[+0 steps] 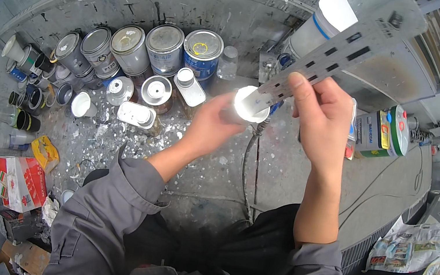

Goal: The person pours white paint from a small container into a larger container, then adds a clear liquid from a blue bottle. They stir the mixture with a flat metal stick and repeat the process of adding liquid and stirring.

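My left hand [210,126] is wrapped around a small cup [234,115] at the middle of the view. White paint [245,109] shows inside the cup. Pinched between the thumb and fingers of my right hand [322,120] is a long, flat, grey mixing stick [342,54] with dark slots along it. It slants down to the left, and its lower end is inside the cup. The stick's upper end rises toward the top right.
Several paint cans [164,42] line the back wall, with smaller metal cans [156,91] before them. Stacked cups [23,119] and a red-white box [22,183] stand left. A hose [249,172] crosses the paint-spotted floor. At right are a large can [375,131] and newspaper [408,253].
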Motion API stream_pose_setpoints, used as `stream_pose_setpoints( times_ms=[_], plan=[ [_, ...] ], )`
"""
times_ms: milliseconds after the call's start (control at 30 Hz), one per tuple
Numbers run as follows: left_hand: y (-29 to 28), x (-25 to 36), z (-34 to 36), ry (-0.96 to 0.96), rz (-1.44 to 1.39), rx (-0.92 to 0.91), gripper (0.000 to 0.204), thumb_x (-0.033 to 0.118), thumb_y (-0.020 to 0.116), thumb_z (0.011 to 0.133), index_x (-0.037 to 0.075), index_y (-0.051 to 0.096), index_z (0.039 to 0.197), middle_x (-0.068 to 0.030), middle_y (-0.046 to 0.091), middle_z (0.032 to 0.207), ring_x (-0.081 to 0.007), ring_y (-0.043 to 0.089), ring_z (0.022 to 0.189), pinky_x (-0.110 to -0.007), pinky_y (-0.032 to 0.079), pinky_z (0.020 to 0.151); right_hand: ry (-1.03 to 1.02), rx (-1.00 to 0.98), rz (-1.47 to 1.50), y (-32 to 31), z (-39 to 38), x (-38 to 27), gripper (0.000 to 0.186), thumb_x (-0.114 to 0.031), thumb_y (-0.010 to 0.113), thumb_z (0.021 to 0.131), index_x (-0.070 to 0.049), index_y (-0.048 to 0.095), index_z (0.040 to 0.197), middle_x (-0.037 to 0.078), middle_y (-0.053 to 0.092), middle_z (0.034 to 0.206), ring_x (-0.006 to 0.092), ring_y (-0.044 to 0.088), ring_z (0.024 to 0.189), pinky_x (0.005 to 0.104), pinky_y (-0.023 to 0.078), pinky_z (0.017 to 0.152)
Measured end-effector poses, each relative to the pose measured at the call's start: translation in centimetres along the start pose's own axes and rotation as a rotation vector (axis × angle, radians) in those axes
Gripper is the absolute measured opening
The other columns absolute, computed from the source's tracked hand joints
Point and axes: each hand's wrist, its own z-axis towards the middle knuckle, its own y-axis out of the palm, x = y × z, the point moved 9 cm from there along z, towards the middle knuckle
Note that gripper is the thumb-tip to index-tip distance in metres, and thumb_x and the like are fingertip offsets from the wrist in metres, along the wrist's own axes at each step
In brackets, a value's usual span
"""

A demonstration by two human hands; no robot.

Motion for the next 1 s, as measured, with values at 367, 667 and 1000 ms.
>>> stream_pose_setpoints(
  times_ms=[367, 667, 1000],
  plan=[
    [0.1, -0.1, 0.0, 0.035, 0.003, 0.007, 0.078, 0.004, 0.088, 0.084, 0.006, 0.058, 0.156, -0.014, 0.066, 0.143, -0.0273, 0.068, 0.129, -0.04, 0.055, 0.109, -0.023, 0.037, -0.131, -0.3, 0.3, -0.3, 0.033, -0.013, 0.081, 0.097, 0.006, 0.064, 0.077, 0.008, 0.062, 0.063, 0.0073, 0.051, 0.062, 0.031, 0.043, 0.055],
    [0.3, 0.2, 0.0, 0.015, -0.026, -0.017, 0.073, 0.0, 0.086, 0.086, 0.005, 0.059, 0.153, -0.0138, 0.066, 0.144, -0.0251, 0.068, 0.13, -0.038, 0.057, 0.107, -0.064, -0.007, -0.012, -0.1, 0.1, -0.7, 0.033, -0.021, 0.081, 0.104, 0.0, 0.069, 0.083, -0.002, 0.063, 0.069, 0.0053, 0.054, 0.063, 0.0253, 0.041, 0.057],
    [0.4, 0.2, 0.0, 0.03, -0.052, -0.009, 0.076, 0.001, 0.087, 0.085, 0.005, 0.059, 0.156, -0.0136, 0.065, 0.147, -0.0246, 0.067, 0.131, -0.038, 0.056, 0.109, -0.056, 0.041, -0.126, -0.2, 0.3, -0.2, 0.031, -0.016, 0.081, 0.099, 0.005, 0.067, 0.081, 0.005, 0.062, 0.065, 0.0068, 0.051, 0.061, 0.0301, 0.041, 0.055]
  ],
)
